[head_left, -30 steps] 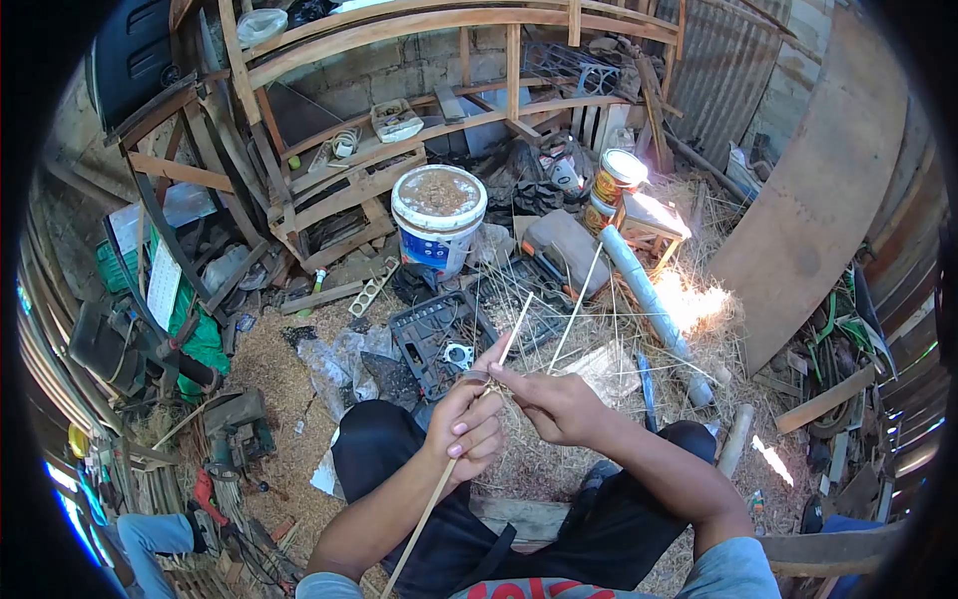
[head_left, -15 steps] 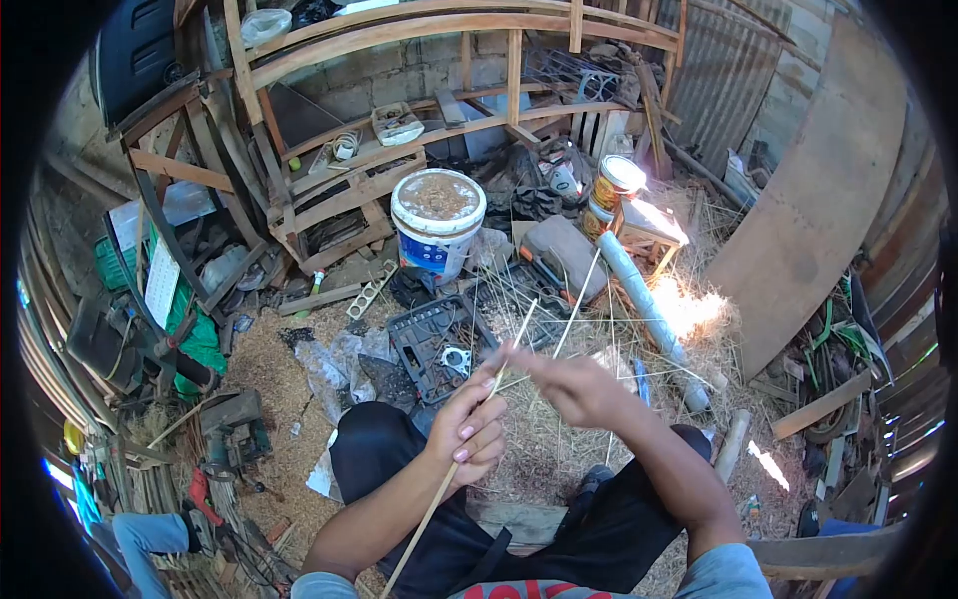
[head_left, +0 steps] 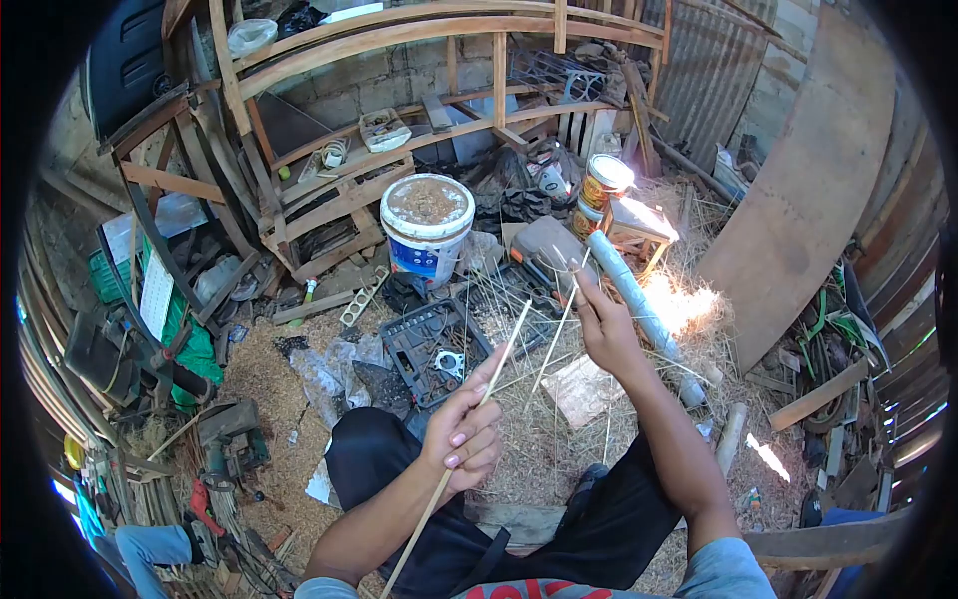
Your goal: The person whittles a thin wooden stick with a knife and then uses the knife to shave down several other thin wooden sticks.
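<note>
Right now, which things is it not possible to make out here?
Lower end of the pale stick in the left hand: head view, cut by bottom edge.
Whether the right hand grips anything: head view, too small to tell.
Full red shirt lettering: head view, bottom edge.
Inside the white bucket: head view, covered by brown debris.

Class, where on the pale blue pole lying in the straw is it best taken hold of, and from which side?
Probably around the middle of the pale blue pole, from above: it lies slantwise on the straw, its upper side mostly bare, and its long, round body should balance there.
</note>
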Demonstrator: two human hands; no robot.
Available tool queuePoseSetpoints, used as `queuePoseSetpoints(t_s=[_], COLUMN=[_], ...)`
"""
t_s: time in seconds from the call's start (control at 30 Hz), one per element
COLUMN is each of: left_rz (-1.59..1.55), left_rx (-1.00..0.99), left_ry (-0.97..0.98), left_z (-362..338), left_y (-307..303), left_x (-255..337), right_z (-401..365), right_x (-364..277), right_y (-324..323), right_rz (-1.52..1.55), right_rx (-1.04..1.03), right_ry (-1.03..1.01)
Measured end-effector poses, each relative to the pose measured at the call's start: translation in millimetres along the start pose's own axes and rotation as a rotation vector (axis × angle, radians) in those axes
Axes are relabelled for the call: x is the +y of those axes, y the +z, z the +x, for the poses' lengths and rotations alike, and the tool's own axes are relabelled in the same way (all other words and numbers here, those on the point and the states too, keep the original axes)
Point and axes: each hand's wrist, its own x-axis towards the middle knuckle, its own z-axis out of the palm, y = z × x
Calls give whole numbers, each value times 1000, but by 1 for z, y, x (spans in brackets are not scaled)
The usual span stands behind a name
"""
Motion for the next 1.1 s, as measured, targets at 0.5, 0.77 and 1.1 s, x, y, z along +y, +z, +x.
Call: queuePoseSetpoints(t_s=[0.5, 0.77, 1.1], left_rz=[197, 303, 390], left_rx=[97, 148, 302], left_ry=[97, 76, 94], left_z=[-3, 1, -1], left_y=[3, 4, 8], left_x=[3, 0, 0], right_z=[-43, -16, -48], right_x=[-49, -31, -58], right_y=[33, 10, 31], right_rz=[-39, 139, -117], right_rx=[-238, -23, -274], right_ry=[-316, -241, -415])
